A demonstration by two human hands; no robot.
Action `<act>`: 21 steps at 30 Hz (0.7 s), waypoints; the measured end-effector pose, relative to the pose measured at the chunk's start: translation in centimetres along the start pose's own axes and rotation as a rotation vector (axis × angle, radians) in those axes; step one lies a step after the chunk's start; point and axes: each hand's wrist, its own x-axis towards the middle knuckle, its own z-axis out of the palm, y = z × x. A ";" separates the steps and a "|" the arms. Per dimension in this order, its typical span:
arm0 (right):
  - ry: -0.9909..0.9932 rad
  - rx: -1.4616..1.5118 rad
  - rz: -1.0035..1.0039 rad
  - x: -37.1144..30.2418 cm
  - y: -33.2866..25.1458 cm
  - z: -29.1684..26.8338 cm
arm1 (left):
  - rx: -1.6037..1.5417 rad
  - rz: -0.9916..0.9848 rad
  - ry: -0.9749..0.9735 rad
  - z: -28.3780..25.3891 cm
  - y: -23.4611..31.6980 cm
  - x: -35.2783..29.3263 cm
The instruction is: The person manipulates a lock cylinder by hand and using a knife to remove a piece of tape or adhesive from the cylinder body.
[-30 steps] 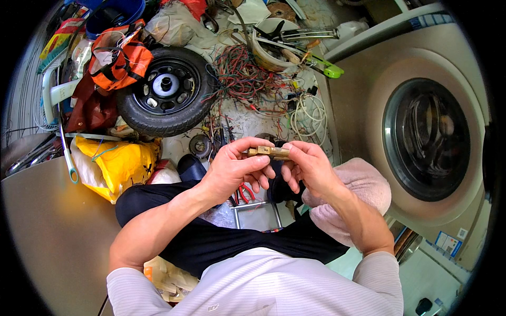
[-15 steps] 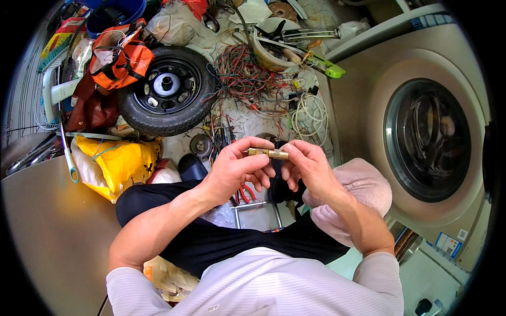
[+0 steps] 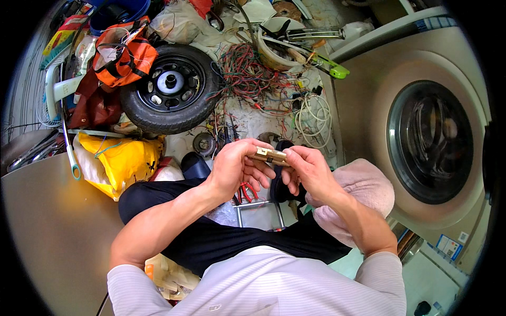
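A small brass lock cylinder (image 3: 269,156), with a dark gap near its middle, is held up in front of my lap. My left hand (image 3: 235,167) pinches one end between thumb and fingers, its lower fingers curled beneath. At the other end, the thumb and fingertips of my right hand (image 3: 307,168) close on the metal. The ends of the cylinder are partly covered by my fingers. Below my hands, red-handled pliers (image 3: 246,193) lie by a grey metal frame (image 3: 259,207).
Beyond my hands lie a black wheel with tyre (image 3: 196,105), a tangle of red and green wires (image 3: 245,71) and a coiled white cable (image 3: 314,122). A yellow bag (image 3: 126,160) sits at left. A front-loading washing machine (image 3: 363,100) stands close at right. A pink cloth (image 3: 358,192) covers my right knee.
The lock cylinder has turned and tilted between my fingers, so more of its side and its middle gap show. Both hands keep hold of it. The whole view has shifted slightly.
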 end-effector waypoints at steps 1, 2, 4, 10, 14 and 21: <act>-0.001 0.000 -0.001 0.0 0.0 0.0 | -0.040 -0.015 -0.002 0.0 0.1 -0.1; -0.009 0.009 -0.001 0.1 0.1 0.0 | -0.080 -0.032 -0.005 -0.1 0.1 -0.2; -0.016 0.019 -0.002 0.0 0.1 0.1 | -0.073 -0.030 -0.005 -0.1 0.0 -0.2; -0.034 0.034 0.024 0.1 -0.1 0.1 | -0.061 -0.030 -0.006 -0.3 -0.2 -0.2; -0.009 -0.002 0.004 0.2 0.0 0.0 | -0.068 -0.022 -0.013 -0.3 -0.2 -0.1; 0.020 0.013 -0.027 0.0 -0.4 0.0 | -0.106 -0.044 -0.024 -0.3 -0.4 0.2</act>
